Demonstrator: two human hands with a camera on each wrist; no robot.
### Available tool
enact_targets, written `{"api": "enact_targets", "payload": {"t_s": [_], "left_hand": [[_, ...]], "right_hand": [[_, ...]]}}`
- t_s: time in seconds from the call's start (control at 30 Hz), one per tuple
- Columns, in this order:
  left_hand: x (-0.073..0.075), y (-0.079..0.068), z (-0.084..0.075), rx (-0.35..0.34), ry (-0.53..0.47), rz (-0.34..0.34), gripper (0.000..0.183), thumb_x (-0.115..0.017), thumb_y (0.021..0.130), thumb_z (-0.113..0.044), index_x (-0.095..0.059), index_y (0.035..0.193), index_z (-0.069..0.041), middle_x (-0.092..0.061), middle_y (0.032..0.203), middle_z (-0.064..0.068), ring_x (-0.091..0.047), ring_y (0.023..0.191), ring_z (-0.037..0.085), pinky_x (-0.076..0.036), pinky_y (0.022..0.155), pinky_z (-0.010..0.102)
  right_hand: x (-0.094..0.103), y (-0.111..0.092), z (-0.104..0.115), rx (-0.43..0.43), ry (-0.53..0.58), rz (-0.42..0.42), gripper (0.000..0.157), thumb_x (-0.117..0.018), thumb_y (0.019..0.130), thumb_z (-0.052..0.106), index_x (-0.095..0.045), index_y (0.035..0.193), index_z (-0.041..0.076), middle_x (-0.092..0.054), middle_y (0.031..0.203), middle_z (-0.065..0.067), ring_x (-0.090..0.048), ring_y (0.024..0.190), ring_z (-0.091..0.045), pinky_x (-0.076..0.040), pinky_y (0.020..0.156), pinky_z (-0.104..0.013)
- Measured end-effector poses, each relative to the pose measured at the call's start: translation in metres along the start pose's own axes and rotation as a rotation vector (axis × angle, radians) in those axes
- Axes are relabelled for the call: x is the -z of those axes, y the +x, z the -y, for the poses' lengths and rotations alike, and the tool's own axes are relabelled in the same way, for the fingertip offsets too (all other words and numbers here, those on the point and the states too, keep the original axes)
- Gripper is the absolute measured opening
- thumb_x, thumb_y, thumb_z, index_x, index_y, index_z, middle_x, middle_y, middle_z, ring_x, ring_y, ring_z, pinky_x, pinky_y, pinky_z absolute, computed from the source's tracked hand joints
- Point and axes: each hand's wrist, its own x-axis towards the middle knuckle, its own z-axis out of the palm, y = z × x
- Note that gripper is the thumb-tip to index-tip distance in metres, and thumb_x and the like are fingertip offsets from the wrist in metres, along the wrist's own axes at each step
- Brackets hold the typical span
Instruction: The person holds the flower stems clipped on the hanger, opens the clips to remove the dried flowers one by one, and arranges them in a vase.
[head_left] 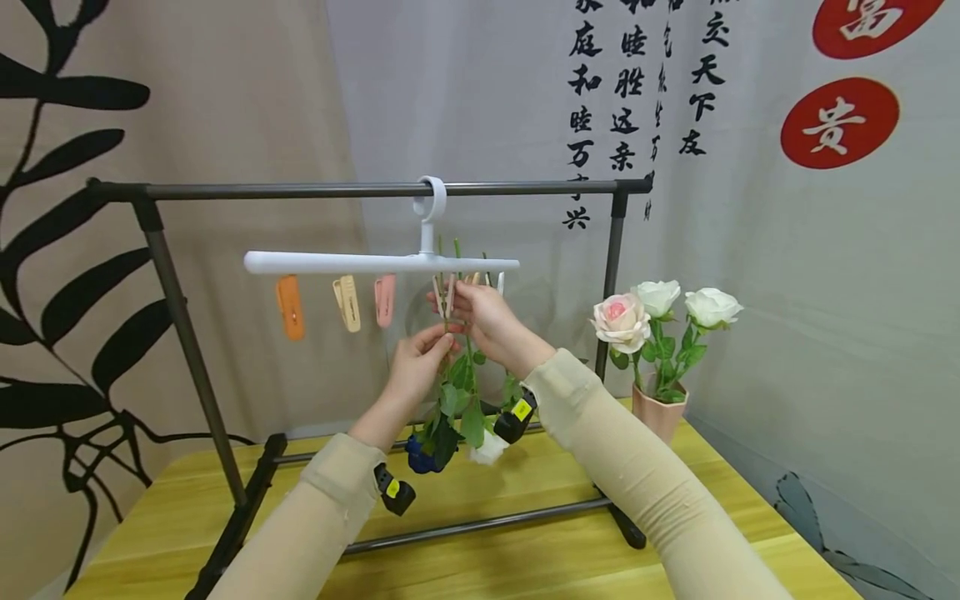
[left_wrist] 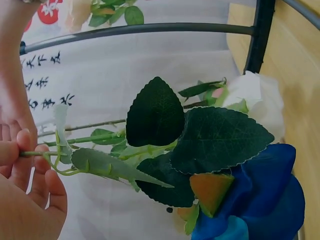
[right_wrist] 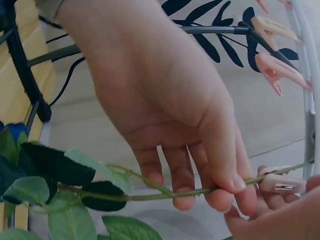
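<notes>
In the head view my left hand (head_left: 420, 358) pinches a green stem between thumb and fingertips, just under the hanger. At the stem's lower end a blue rose (left_wrist: 260, 195) hangs head down among dark green leaves (left_wrist: 222, 140). Above it, my right hand (head_left: 491, 325) grips a pale pink clothespin (right_wrist: 282, 185) on the white hanger (head_left: 337, 263), its thumb and fingers on either side. The stem (right_wrist: 150, 196) runs up to this clothespin. A white rose (head_left: 489, 448) hangs upside down behind, partly hidden by leaves.
The hanger hooks over a dark metal rack (head_left: 300, 192) on a wooden table (head_left: 540, 558). Orange (head_left: 289, 308), yellow (head_left: 347, 303) and pink clothespins (head_left: 385, 300) hang to the left. On the right stands a pink vase (head_left: 660, 412) holding white and pink roses (head_left: 621, 322).
</notes>
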Motion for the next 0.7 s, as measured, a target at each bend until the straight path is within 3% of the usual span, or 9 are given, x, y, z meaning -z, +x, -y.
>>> {"api": "enact_targets", "payload": {"t_s": [0.2, 0.33, 0.5, 0.7], "left_hand": [[-0.001, -0.0007, 0.0003, -0.008, 0.004, 0.002, 0.025, -0.054, 0.101, -0.012, -0.066, 0.118, 0.002, -0.068, 0.094, 0.017, -0.057, 0.07, 0.01, -0.045, 0.065, 0.024], [-0.0009, 0.0, 0.0008, -0.008, 0.006, 0.005, 0.025, -0.054, 0.101, -0.012, -0.066, 0.117, 0.003, -0.069, 0.09, 0.013, -0.055, 0.069, 0.008, -0.044, 0.065, 0.023], [-0.0015, -0.0008, -0.001, -0.005, -0.021, 0.013, 0.025, -0.055, 0.1, -0.011, -0.065, 0.115, 0.005, -0.067, 0.086, 0.006, -0.054, 0.068, 0.008, -0.044, 0.064, 0.022], [-0.0008, -0.0043, -0.0027, -0.008, -0.018, 0.018, 0.027, -0.053, 0.101, -0.013, -0.064, 0.119, 0.004, -0.066, 0.086, 0.003, -0.055, 0.071, 0.01, -0.043, 0.062, 0.022]], "right_hand": [[-0.0008, 0.0004, 0.0004, -0.024, 0.112, -0.018, 0.032, -0.034, 0.107, 0.02, -0.053, 0.123, 0.0, -0.052, 0.136, -0.023, -0.051, 0.126, -0.033, -0.042, 0.078, -0.03], [-0.0014, 0.0004, 0.0007, -0.037, 0.123, -0.017, 0.027, -0.035, 0.107, 0.02, -0.056, 0.116, 0.005, -0.052, 0.136, -0.022, -0.05, 0.127, -0.034, -0.043, 0.08, -0.03], [-0.0026, 0.0, 0.0, -0.066, 0.149, -0.034, 0.033, -0.033, 0.108, 0.022, -0.051, 0.128, 0.003, -0.051, 0.137, -0.022, -0.048, 0.128, -0.034, -0.043, 0.095, -0.035], [-0.0054, -0.0002, -0.0023, -0.088, 0.182, -0.031, 0.044, -0.033, 0.108, 0.025, -0.042, 0.141, -0.003, -0.048, 0.14, -0.021, -0.043, 0.131, -0.035, -0.043, 0.093, -0.032]]}}
